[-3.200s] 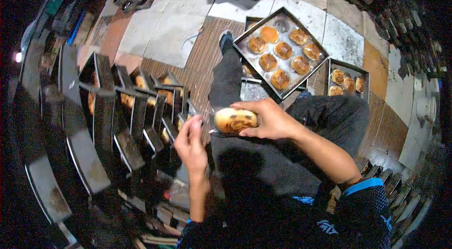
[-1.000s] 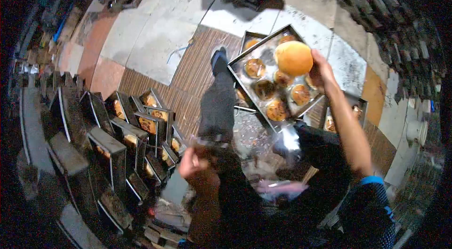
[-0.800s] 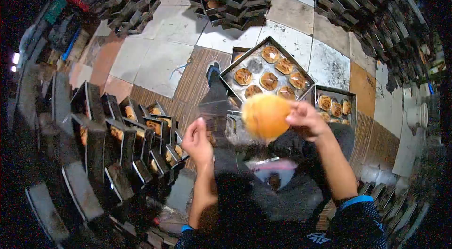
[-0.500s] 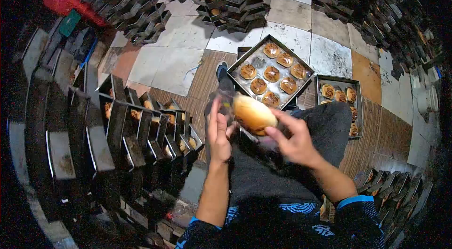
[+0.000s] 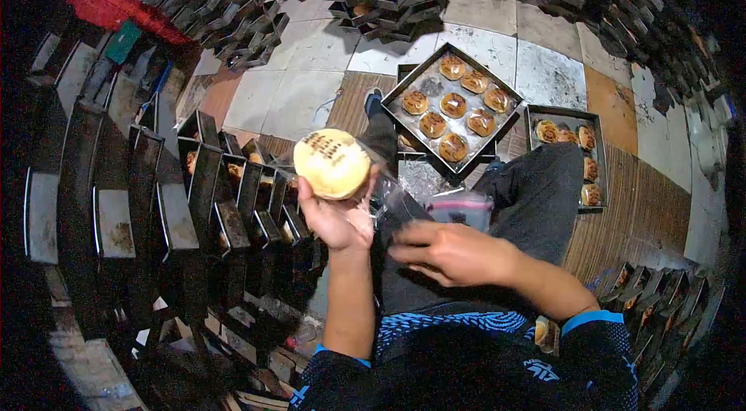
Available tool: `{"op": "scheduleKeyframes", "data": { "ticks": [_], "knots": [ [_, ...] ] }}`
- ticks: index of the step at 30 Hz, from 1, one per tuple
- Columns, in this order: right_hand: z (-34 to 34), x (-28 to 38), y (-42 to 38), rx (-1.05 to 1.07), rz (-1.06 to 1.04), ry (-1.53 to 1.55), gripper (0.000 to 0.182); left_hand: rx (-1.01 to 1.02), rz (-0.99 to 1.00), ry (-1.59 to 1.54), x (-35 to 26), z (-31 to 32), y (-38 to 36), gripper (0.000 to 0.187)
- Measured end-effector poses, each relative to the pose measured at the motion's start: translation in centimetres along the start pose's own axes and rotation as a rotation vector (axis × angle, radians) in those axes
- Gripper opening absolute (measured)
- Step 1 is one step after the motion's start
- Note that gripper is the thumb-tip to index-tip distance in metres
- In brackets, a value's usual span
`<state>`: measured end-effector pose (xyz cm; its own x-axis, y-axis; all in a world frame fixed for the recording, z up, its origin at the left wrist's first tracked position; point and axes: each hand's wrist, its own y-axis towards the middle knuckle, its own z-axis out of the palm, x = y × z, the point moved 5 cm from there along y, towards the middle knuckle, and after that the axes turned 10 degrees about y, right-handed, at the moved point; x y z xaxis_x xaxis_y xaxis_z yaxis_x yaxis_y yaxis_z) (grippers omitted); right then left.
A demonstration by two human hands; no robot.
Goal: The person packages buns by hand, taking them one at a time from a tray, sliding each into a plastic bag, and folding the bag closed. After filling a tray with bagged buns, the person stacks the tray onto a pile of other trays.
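A round bun (image 5: 332, 164) with a pale side and dark marks on its top rests in my left hand (image 5: 338, 221), tilted toward me. My left fingers and thumb cup it from below. Thin clear plastic (image 5: 392, 200) surrounds the bun's lower edge and trails off to its right. My right hand (image 5: 451, 254) is just right of that plastic, over my lap, with its fingers curled in and slightly blurred. Whether they grip the plastic is not clear. On my lap lies a clear plastic packet (image 5: 462, 207) with a pink edge.
A metal tray (image 5: 513, 110) of wrapped browned buns sits tilted on other trays ahead. Another tray (image 5: 600, 125) of buns lies to its right. Stacked metal trays (image 5: 175, 217) crowd the left side; more stacks (image 5: 388, 3) stand at the back and right.
The bun has moved left and up into my left palm and turned to show its marked top. My right hand has let go of it and moved down and left.
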<state>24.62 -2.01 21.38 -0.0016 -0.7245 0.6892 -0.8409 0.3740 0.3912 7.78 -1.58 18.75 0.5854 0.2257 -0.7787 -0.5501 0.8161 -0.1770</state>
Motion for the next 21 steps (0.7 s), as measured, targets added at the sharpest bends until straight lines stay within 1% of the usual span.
{"op": "scheduleKeyframes", "data": {
  "ticks": [1, 2, 3, 4, 5, 6, 7, 8, 9, 10, 12, 13, 14, 15, 16, 17, 18, 19, 20, 21],
  "knots": [
    [-0.1, -0.9, -0.2, 0.119, 0.051, 0.303, 0.036, 0.004, -0.046, -0.033, -0.1, 0.0, -0.6, 0.063],
    [0.0, -1.2, -0.1, 0.235, 0.095, 0.602, 0.028, 0.009, -0.050, -0.028, 0.2, 0.3, -0.8, 0.063],
    [-1.2, -1.1, 0.9, -0.115, 0.030, 0.640, 0.015, 0.031, -0.080, -0.051, 1.0, 1.0, -1.2, 0.062],
    [-1.6, -1.4, 1.8, -0.113, 0.035, 0.542, 0.016, 0.051, -0.112, -0.074, 1.8, 1.4, -1.6, 0.062],
    [-1.0, -1.5, 2.7, -0.063, 0.016, 0.554, 0.015, 0.092, -0.044, 0.085, 2.3, 1.4, -1.4, 0.059],
    [-0.4, -1.6, 3.2, -0.014, -0.003, 0.565, 0.015, 0.197, -0.126, 0.172, 2.8, 1.3, -1.6, 0.053],
    [-0.4, -1.4, 3.5, 0.043, -0.032, 0.552, 0.017, 0.133, -0.196, 0.152, 3.0, 0.6, -1.1, 0.052],
    [-0.6, -0.3, 3.4, 0.028, -0.065, 0.489, 0.018, 0.069, -0.262, 0.130, 2.9, 0.2, -0.5, 0.051],
    [-1.4, 1.5, 3.2, 0.132, -0.134, 0.682, 0.015, 0.045, -0.238, 0.073, 1.9, 0.6, -0.3, 0.051],
    [-2.2, 2.7, 2.8, 0.242, -0.204, 0.876, 0.014, 0.055, -0.240, -0.069, 1.7, -0.2, 0.8, 0.054],
    [-3.2, 2.4, 0.7, 0.346, -0.477, 1.115, 0.015, 0.204, -0.274, -0.192, 0.4, -2.2, 2.0, 0.058],
    [-2.1, 0.7, 0.4, 0.798, -0.249, 1.149, 0.015, 0.159, -0.290, -0.219, 0.5, -3.0, 2.2, 0.064],
    [-1.0, -2.1, -0.2, 0.685, 0.441, 1.262, 0.018, 0.155, -0.293, -0.223, 0.8, -3.3, 2.0, 0.064],
    [-0.7, -5.1, 0.4, 0.197, 0.410, 0.698, 0.021, 0.133, -0.350, -0.155, 1.4, -3.6, 1.7, 0.064],
    [-1.4, -6.4, 0.5, -0.266, 0.347, 0.114, 0.025, 0.114, -0.408, -0.086, 2.2, -3.8, 1.4, 0.064],
    [-2.1, -5.5, 1.3, -0.421, 0.204, 0.131, 0.025, 0.039, -0.400, -0.008, 2.6, -2.3, 0.1, 0.066],
    [-3.1, -4.5, 1.7, -0.569, 0.054, 0.145, 0.026, 0.285, -0.438, -0.149, 3.5, -1.7, -1.1, 0.063],
    [-3.4, -4.0, 1.9, -0.543, -0.083, 0.134, 0.023, 0.289, -0.499, -0.255, 4.7, -1.6, -2.2, 0.062],
    [-3.8, -3.1, 1.9, -0.562, -0.089, 0.120, 0.015, 0.289, -0.560, -0.362, 5.8, -1.1, -3.5, 0.061],
    [-3.8, -3.4, 1.8, -0.646, -0.059, 0.168, 0.012, 0.170, -0.348, 0.097, 6.8, -2.3, -3.8, 0.062]
  ]
}}
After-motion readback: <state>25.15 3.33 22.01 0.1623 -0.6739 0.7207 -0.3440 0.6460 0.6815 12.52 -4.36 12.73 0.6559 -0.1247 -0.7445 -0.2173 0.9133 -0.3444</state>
